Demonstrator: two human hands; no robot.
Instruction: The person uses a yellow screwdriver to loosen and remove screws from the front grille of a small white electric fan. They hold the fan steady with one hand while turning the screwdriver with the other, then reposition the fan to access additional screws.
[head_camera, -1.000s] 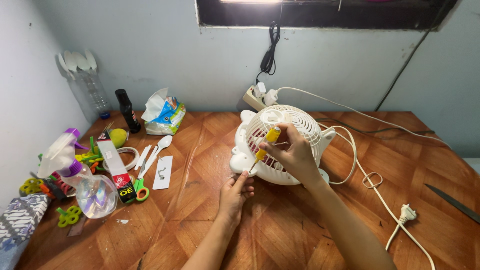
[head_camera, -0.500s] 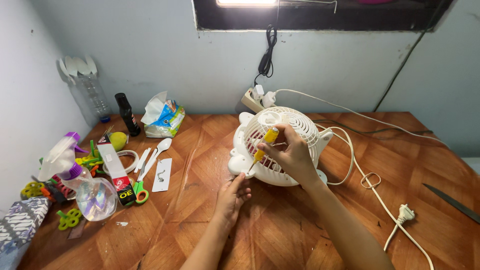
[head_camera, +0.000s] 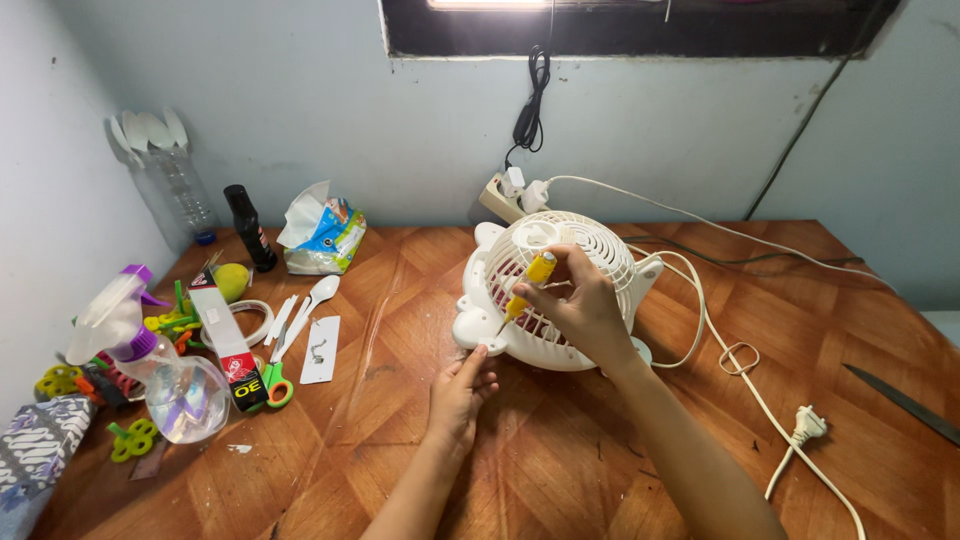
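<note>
By the back wall lies a crumpled blue-and-white tissue pack (head_camera: 322, 237), and left on the table a long white, red and black box (head_camera: 228, 342) beside a flat white card (head_camera: 324, 348).

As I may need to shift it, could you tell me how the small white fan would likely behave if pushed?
The white fan looks like hollow plastic grille, so probably light and easy to slide on the wooden table. It lies tilted on its rounded cage, so it may rock. Its trailing cord could drag or snag.
</note>
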